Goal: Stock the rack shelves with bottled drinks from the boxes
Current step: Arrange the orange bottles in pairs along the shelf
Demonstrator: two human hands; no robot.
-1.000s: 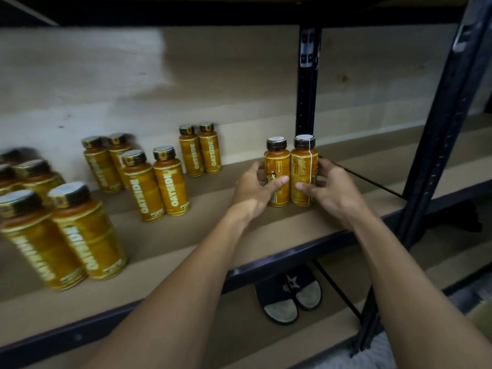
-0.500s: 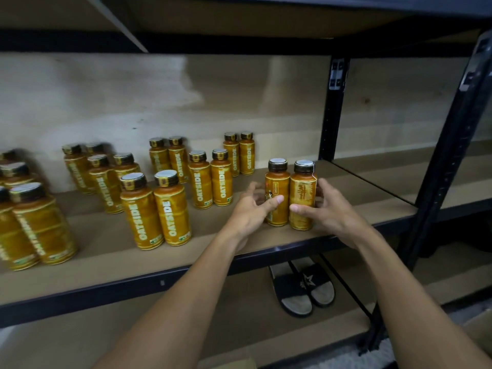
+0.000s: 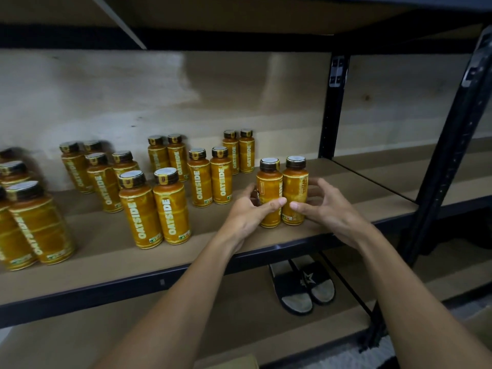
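Far left, a bunch of orange bottles (image 3: 40, 225) stand on the wooden shelf (image 3: 106, 262), pretty blurry at that edge. Moving right, more of the same sit upright in twos: a front pair (image 3: 139, 211) near the shelf edge, and further pairs (image 3: 210, 179) staggered back toward the wall. You can read the yellow label text on most of them.

Next come the arms, both bare and reaching in from the bottom toward the right end of the shelf. The left hand (image 3: 250, 211) grips the left bottle (image 3: 269, 187), thumb laid across the front and fingers curled around its left side. Touching it on the right is the right bottle (image 3: 295, 185), which the right hand (image 3: 327, 209) grips in a mirror image, thumb on the front and fingers bent around the right side. The two thumb tips nearly meet in the middle. Both bottles stand upright on the board near the front edge, a bit apart from the other pairs, with their printed backs facing out.

Right of that, a black post (image 3: 332, 107) stands at the back and a second post (image 3: 447, 166) at the front. Below the shelf, under the hands, sits a pair of black sandals (image 3: 300, 286).
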